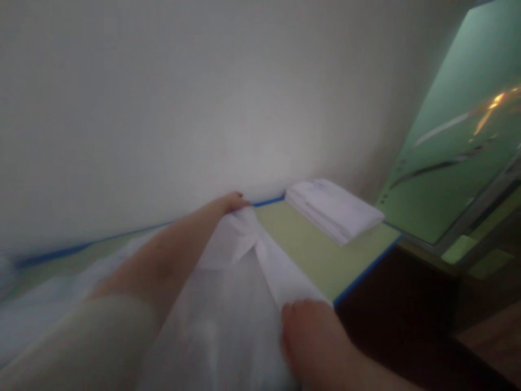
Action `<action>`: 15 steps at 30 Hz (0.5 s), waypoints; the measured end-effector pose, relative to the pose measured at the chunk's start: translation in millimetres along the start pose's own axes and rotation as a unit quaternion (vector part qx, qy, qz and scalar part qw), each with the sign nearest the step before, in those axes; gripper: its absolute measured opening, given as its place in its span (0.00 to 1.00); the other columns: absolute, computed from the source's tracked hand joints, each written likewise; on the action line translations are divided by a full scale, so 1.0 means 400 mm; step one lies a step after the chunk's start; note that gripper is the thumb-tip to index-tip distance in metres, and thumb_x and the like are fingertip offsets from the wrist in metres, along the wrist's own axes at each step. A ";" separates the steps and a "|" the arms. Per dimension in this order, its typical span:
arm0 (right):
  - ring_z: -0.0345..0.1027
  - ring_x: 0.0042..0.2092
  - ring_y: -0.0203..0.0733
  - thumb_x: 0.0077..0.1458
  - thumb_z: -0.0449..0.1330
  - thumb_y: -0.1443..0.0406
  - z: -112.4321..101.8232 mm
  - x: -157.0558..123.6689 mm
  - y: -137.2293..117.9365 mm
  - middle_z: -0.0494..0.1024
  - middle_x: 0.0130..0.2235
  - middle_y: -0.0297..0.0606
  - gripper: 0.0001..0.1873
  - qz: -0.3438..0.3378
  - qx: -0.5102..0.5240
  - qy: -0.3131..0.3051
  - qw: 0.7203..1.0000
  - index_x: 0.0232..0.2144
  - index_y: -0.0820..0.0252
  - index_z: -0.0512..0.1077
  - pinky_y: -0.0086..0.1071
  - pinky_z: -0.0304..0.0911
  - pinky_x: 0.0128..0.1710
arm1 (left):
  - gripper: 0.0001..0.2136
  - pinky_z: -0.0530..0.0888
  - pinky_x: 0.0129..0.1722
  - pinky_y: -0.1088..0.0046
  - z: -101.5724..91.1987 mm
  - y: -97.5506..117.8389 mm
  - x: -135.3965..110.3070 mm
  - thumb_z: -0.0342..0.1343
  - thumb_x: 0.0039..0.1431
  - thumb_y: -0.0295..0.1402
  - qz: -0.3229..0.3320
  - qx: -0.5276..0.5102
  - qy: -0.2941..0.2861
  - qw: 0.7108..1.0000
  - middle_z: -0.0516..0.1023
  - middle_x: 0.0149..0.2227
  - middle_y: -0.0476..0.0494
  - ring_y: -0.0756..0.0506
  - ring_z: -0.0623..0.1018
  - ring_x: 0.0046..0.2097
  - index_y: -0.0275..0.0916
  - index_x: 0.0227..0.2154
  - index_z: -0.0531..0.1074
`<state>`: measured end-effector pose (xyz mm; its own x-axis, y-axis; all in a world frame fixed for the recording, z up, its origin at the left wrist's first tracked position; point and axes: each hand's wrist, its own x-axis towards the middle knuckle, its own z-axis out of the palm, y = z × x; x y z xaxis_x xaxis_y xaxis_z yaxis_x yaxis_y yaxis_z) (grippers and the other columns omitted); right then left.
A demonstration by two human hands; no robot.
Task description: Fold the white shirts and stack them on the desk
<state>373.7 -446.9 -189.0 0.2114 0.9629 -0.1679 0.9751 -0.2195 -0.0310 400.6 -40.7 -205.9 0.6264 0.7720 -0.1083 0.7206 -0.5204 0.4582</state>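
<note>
A white cloth sheet (pixel 228 304) lies spread over a pale green table (pixel 321 255) with a blue edge, set against a white wall. My left hand (pixel 233 203) reaches to the far side by the wall and grips the sheet's far corner. At the table's near edge, my right hand (pixel 311 331) is closed on the sheet's near corner. The picture is blurred, so the fingers show only in part.
A folded stack of white cloth (pixel 334 209) rests on the table's right end near the wall. A green glass panel (pixel 459 136) stands to the right. Dark floor (pixel 399 315) lies beyond the table's blue edge.
</note>
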 end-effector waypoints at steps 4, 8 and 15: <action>0.71 0.34 0.48 0.52 0.52 0.62 0.063 -0.075 0.025 0.76 0.31 0.43 0.10 0.013 0.053 0.049 0.997 0.31 0.59 0.72 0.38 0.63 0.34 | 0.41 0.74 0.36 0.71 -0.012 -0.041 -0.022 0.63 0.41 0.49 -0.036 -0.133 -0.107 0.985 0.72 0.50 0.30 0.40 0.77 0.43 0.35 0.58 0.60; 0.71 0.34 0.48 0.50 0.55 0.54 0.143 -0.147 0.055 0.77 0.31 0.45 0.16 0.040 0.063 -0.010 0.997 0.29 0.61 0.75 0.36 0.63 0.35 | 0.32 0.75 0.36 0.69 -0.050 -0.093 -0.065 0.63 0.38 0.50 -0.046 -0.172 -0.248 0.952 0.77 0.44 0.32 0.39 0.78 0.40 0.36 0.45 0.72; 0.73 0.32 0.46 0.48 0.55 0.64 0.258 -0.174 0.061 0.78 0.29 0.46 0.10 0.137 0.063 -0.033 0.988 0.27 0.61 0.76 0.33 0.63 0.32 | 0.28 0.75 0.36 0.66 -0.100 -0.145 -0.167 0.66 0.32 0.41 -0.073 -0.090 -0.387 0.915 0.78 0.41 0.32 0.39 0.78 0.39 0.36 0.42 0.74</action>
<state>376.0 -535.4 -279.7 0.4569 0.8533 -0.2514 0.8653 -0.4918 -0.0966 305.0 -47.5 -189.8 0.6012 0.3022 -0.7398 0.7958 -0.3107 0.5198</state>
